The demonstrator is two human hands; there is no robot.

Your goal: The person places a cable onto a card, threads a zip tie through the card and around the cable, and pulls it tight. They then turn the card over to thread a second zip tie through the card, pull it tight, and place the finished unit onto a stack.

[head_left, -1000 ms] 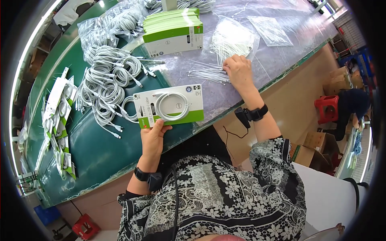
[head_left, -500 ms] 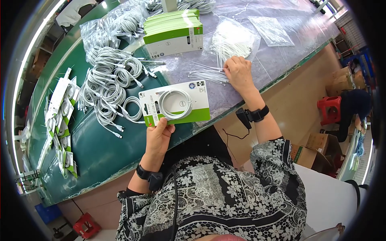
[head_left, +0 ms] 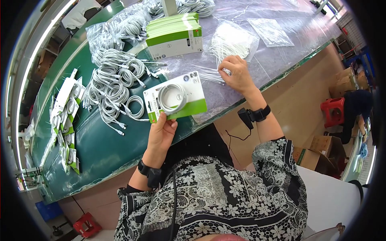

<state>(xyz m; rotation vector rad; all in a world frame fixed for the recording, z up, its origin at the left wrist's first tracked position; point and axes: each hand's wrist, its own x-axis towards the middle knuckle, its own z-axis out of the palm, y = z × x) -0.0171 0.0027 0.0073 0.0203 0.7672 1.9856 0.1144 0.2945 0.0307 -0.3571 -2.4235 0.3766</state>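
My left hand pinches the lower edge of a white and green retail card between thumb and fingers. A coiled white cable lies against the card's face. The card is tilted and held above the table's near edge. Over the loose white cable ties, my right hand has its thumb and forefinger closed together. What it grips, if anything, is too small to make out. A bag of white cable ties lies open just beyond this hand.
Coiled white cables are heaped left of the card. Behind stands a stack of green and white cards. Finished-looking cards with cables lie at far left. A flat clear bag is at back right. The table edge slants along the right.
My right hand has drawn slightly left across the cable ties, its thumb and forefinger now pinched. The card in my left hand has tilted and shifted a little.
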